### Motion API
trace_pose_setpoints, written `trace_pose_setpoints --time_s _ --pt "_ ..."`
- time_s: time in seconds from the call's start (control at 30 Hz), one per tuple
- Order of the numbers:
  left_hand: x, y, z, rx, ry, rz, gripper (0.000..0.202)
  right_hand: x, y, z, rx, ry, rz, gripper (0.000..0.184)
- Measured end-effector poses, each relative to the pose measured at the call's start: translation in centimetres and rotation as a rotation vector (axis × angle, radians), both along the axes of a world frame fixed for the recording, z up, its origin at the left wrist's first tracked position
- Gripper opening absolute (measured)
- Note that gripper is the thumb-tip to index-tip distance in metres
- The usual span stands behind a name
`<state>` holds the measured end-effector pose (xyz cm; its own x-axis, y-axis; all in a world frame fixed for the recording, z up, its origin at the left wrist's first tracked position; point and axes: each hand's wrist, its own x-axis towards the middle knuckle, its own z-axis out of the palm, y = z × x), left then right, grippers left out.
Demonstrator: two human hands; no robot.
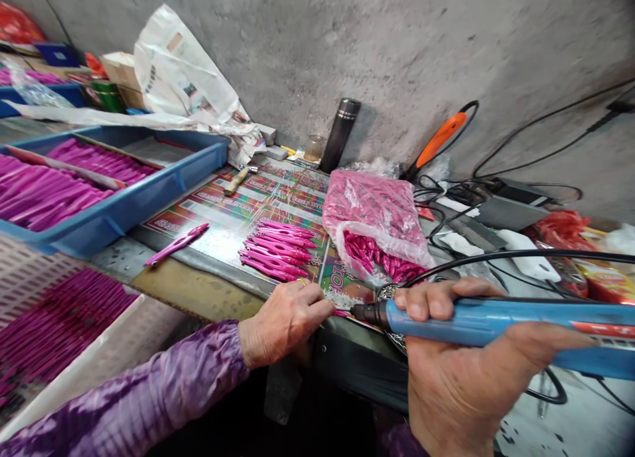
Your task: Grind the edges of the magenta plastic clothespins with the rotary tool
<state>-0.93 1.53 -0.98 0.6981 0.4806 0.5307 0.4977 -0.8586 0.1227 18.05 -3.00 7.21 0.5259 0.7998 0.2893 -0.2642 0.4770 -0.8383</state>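
Note:
My right hand point(456, 377) is wrapped round a blue electric screwdriver point(476, 321) with a black nose, which points left. The fingers of my left hand point(290, 321) are closed on a slim pink plastic piece point(341, 313) at the table's front edge. Only the end of that piece shows, touching or very near the screwdriver's tip. Just beyond my left hand lies a neat stack of pink handle-shaped pieces point(278, 250). Small metal bits are scattered beside the stack, and a dish of metal parts point(389, 291) is partly hidden behind the screwdriver.
A plastic bag of pink parts point(377, 212) lies behind the stack. At left, a blue tray point(163, 192) and a white basket point(163, 318) hold pink pieces. One pink piece point(177, 244) lies alone. A hammer point(238, 179), a dark flask point(340, 136) and cables are farther back.

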Motion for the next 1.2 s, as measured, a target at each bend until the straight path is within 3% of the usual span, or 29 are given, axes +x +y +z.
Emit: trace_pose_setpoints --time_s 0.87,1.2 --pt "0.04 -0.08 0.05 0.017 -0.089 -0.049 0.034 0.09 0.14 0.13 0.017 -0.049 -0.017 0.067" --pt "0.15 -0.1 -0.27 0.058 -0.015 -0.013 0.026 -0.04 -0.2 0.11 0.011 -0.054 -0.044 0.067"
